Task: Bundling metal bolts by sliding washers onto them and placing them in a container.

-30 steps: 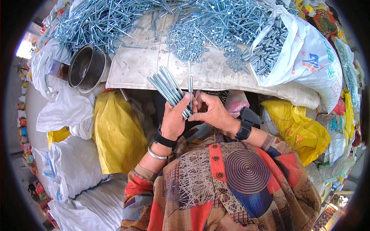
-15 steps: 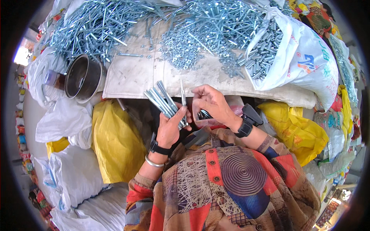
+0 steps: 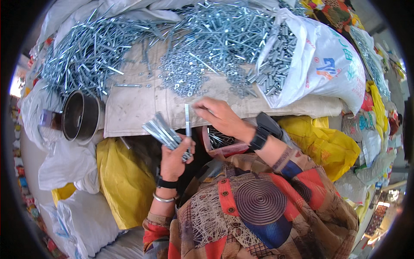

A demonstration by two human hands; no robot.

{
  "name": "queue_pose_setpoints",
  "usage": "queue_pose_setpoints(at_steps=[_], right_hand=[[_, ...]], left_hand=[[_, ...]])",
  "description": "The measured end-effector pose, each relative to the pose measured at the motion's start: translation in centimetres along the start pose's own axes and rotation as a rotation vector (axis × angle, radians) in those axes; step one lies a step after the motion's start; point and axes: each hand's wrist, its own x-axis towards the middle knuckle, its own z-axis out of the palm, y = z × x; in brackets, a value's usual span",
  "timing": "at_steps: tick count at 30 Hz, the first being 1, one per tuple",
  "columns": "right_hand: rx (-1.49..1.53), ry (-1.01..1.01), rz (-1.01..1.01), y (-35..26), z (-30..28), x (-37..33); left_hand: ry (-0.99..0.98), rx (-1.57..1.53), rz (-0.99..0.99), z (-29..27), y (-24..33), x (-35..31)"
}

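The left hand [image 3: 173,162] was closed around a fanned bundle of metal rods [image 3: 160,133], gripped near the lower ends, with the free ends pointing up and to the left; a single metal rod [image 3: 187,115] stood nearly upright beside the bundle, above the fingers. The right hand [image 3: 224,120] was just right of this rod, its fingers loosely extended and blurred; whether it held anything small could not be told. Both hands were in front of the cloth-covered tabletop [image 3: 142,108] or over its near edge, where nuts and washers [image 3: 183,75] lay scattered, with a red tub [image 3: 231,150] of metal parts below the right hand. The rods appeared stiff and smooth, probably light singly but weighty together, and likely to slide against one another; a firm grip around the gathered lower ends suited the bundle, and a fingertip pinch at mid-shaft the single rod.
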Motion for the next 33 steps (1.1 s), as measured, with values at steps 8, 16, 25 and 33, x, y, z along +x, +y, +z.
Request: queue_pose_setpoints(at_steps=[8,16,25,33], right_hand=[[-0.612,-0.14,-0.22,4.6,2.1,2.9],[-0.877,-0.04,-0.235,4.1,-6.0,-3.3],[-0.911,0.235,0.163,5.7,-10.6,-6.9],[-0.902,0.104,0.088,5.1,-4.9,-2.9]], left_hand=[[-0.108,0.026,0.135,-3.5,-0.2,3.3],[-0.082,-0.037,0.196,-3.6,-0.8,3.4],[-0.107,0.042,0.186,-2.9,-1.5,3.9],[-0.047,0.037,0.194,-2.1,-1.3,3.8]])
